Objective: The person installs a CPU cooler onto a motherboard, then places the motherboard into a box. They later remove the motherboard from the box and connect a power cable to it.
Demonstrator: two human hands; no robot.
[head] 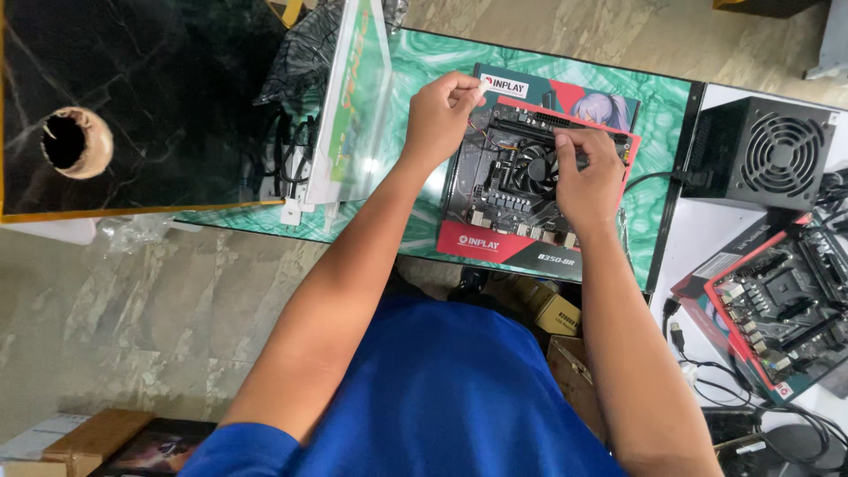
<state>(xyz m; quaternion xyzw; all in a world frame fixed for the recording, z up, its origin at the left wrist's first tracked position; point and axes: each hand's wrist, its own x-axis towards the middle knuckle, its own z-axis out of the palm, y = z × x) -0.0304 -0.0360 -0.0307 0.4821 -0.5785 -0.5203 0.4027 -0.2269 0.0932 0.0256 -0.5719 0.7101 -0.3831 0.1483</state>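
Greens, reds and blacks at the frame's centre
Green marbled surface (pixel 424 66); black motherboard (pixel 512 181) on red-and-teal box (pixel 521 247); blue shirt (pixel 450 397); black power supply (pixel 764 150) upper right.

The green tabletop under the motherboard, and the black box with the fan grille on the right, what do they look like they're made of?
The tabletop looks like glossy marble-patterned laminate or glass: green veining, bright reflections; which one is unclear. The black box seems to be matte painted sheet metal, with punched vent holes and a wire fan grille.

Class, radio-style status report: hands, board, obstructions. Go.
Left hand pinched shut at motherboard top-left edge. Right hand on the cooler fan. Board sits on its box. Nothing obstructing.
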